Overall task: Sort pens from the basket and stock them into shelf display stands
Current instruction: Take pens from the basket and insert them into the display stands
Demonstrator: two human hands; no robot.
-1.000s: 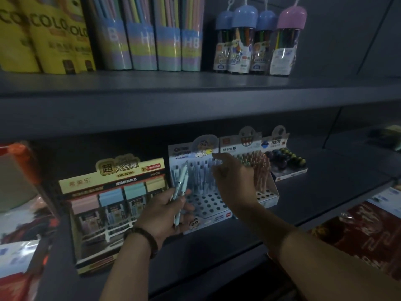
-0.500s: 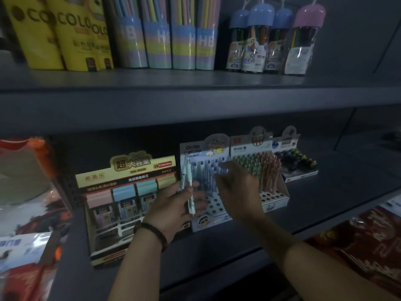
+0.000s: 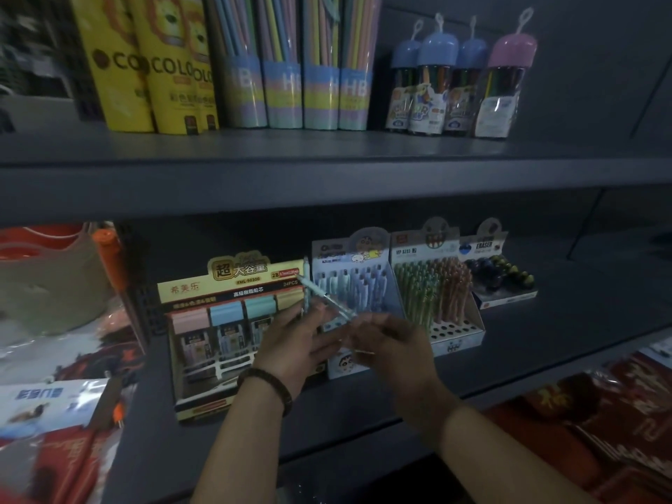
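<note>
Before the white cartoon-printed cardboard stand (image 3: 358,285) holding upright pale pens, the left hand (image 3: 294,343) grips 1 pale-blue pen (image 3: 306,285) while the right hand (image 3: 391,349) pinches another slanted pen (image 3: 325,298).

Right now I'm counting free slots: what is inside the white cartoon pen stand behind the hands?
Pale blue pens stand in the back rows of the white cartoon pen stand. Its front rows are covered by the left hand and right hand, so free slots cannot be counted.

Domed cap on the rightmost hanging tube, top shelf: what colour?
Pink, on the rightmost clear tube's domed cap; its neighbours' are blue. Head view.
</note>
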